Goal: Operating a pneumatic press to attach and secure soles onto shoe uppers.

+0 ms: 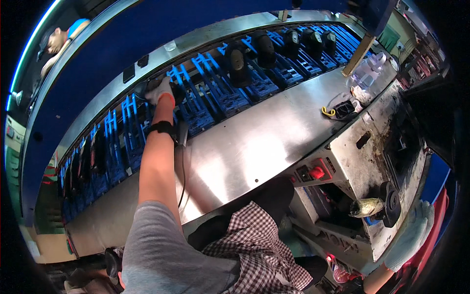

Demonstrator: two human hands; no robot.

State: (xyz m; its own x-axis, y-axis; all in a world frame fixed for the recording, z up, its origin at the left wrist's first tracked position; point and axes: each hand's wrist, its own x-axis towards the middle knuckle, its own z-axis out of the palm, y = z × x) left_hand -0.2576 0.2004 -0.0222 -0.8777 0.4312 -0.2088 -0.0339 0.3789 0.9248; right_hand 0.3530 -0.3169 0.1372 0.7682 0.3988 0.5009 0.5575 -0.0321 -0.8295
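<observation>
My left hand (160, 91), in a white glove with a red cuff and a black wrist strap, reaches across the steel bench (254, 142) to the belt of blue fixtures (215, 90). It grips a black part (145, 88) sitting on one of the fixtures. Several more black parts (237, 62) stand in the fixtures further right. My right hand (412, 234), also in a white glove, hangs low at the right beside the machine's end, near a black round knob (390, 203). I cannot make out its fingers.
A control box with a red button (317, 172) sits at the bench's front right. A black item with a yellow hook (340, 110) and a clear plastic jug (369, 68) lie at the far right. Another person (58, 40) is beyond the blue barrier, top left.
</observation>
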